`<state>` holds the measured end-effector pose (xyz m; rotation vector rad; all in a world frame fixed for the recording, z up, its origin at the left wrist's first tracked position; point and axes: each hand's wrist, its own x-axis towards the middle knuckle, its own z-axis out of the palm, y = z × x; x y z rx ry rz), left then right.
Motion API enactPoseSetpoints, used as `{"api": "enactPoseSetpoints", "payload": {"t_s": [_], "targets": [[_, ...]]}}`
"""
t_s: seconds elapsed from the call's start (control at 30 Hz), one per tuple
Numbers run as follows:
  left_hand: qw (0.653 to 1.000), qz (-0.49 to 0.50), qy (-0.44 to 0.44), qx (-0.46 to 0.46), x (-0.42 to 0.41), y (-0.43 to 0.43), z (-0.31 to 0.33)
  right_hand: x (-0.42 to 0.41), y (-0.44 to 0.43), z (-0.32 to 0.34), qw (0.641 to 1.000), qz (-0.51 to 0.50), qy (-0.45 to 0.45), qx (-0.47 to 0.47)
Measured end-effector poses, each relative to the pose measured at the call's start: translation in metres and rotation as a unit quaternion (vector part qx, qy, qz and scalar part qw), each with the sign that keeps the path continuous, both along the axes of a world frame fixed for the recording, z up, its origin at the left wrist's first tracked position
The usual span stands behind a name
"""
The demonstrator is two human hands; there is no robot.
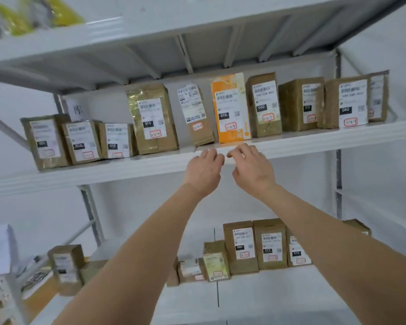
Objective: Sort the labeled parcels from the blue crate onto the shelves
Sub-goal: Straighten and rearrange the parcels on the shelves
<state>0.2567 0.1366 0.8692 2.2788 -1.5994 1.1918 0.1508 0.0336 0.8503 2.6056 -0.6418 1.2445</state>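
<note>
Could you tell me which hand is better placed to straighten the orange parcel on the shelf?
Probably the right: the right hand is empty directly below the orange parcel, while the left hand sits further left.

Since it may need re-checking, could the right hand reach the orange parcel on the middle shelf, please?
Probably yes: the right hand hovers empty at the shelf edge just below the orange parcel, and nothing stands in front of it.

I cannot read the fine print on the parcel labels (152,118). The yellow-green item (59,12) on the top shelf (103,31) is blurred and cropped. The right forearm (338,245) covers part of a lower-shelf parcel (298,252). Clutter (33,280) at lower left is smeared beyond identification.
</note>
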Motion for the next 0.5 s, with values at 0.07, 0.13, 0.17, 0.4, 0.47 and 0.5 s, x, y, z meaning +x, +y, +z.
{"api": "enactPoseSetpoints", "payload": {"t_s": [0.07, 0.13, 0.17, 0.4, 0.47, 0.5], "targets": [[1.0, 0.002, -0.008, -0.019, 0.015, 0.025, 0.024, 0.015, 0.025, 0.024, 1.0, -0.002, -0.015, -0.01], [1.0, 0.003, -0.015, -0.026, 0.031, 0.047, 0.046, 0.032, 0.048, 0.045, 1.0, -0.001, -0.025, -0.014], [0.999, 0.003, -0.016, -0.031, 0.04, 0.057, 0.056, 0.041, 0.057, 0.055, 0.999, 0.001, -0.029, -0.018], [0.997, 0.03, -0.012, -0.067, 0.109, 0.098, 0.107, 0.115, 0.097, 0.112, 0.998, 0.007, -0.06, -0.023], [0.996, 0.037, -0.003, -0.076, 0.135, 0.103, 0.114, 0.144, 0.103, 0.123, 0.998, 0.008, -0.064, -0.019], [0.996, 0.041, -0.003, -0.08, 0.148, 0.106, 0.117, 0.158, 0.105, 0.128, 0.998, 0.012, -0.064, -0.022]]}}
